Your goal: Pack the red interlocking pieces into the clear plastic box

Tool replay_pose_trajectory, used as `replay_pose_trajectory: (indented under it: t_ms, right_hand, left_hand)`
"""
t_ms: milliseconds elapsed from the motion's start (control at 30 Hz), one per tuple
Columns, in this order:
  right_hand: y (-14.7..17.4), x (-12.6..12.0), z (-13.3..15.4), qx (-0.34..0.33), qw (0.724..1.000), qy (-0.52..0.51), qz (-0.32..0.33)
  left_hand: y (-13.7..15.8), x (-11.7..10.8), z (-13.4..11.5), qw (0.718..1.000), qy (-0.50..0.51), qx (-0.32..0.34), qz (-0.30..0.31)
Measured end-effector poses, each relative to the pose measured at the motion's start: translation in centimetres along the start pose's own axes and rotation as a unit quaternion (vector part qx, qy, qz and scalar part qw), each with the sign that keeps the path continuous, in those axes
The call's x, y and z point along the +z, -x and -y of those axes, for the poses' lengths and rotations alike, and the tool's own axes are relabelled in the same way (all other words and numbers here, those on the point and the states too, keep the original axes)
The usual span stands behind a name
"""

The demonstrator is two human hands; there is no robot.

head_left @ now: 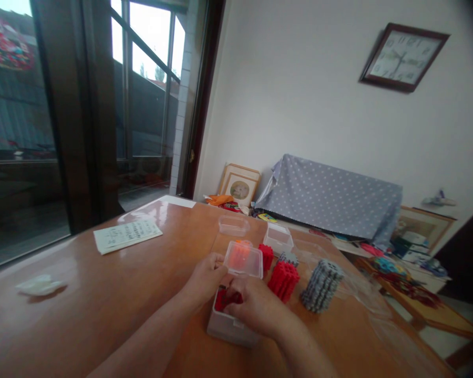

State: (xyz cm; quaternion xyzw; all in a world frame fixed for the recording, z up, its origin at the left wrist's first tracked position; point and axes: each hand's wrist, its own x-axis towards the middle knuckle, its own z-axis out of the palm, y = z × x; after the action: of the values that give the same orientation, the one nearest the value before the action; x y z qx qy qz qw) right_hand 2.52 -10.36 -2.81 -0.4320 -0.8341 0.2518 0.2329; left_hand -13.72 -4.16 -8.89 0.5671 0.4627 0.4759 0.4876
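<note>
Standing open in the head view, the plastic box (230, 328) was seen at 6 o'clock on the table (173, 262), with red pieces (221, 300) inside. The raised lid (245, 261) was pinched at its 9 o'clock edge by the left hand (207, 275). The right hand (251, 304) was dipped into the box, fingers curled; whether a piece was grasped couldn't be told. From the box, the red stack (284, 281) was placed at 2 o'clock, the grey stack (322, 286) farther out at 2–3.

Right grip (256, 303) at open box (229, 328)
</note>
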Motion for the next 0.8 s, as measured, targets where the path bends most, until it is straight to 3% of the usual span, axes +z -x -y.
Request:
replay_pose_trajectory:
  t_ms: [167,400,567,800]
  right_hand:
    - [0.3,-0.3,-0.2,-0.02,0.999,0.034,-0.034]
    - [1.2,-2.0,-0.8,0.08,0.986,0.134,-0.053]
    - [1.4,-2.0,0.4,0.031,0.991,0.13,-0.01]
    - [1.5,-0.4,1.8,-0.025,0.998,0.059,-0.009]
  left_hand:
    - [-0.1,0.1,0.2,1.0,-0.023,0.008,-0.011]
    - [-0.4,0.1,0.7,1.0,-0.018,0.003,-0.005]
    - [-0.4,0.1,0.8,0.999,-0.024,0.015,-0.014]
    - [-0.1,0.0,0.2,0.999,-0.038,0.009,-0.025]
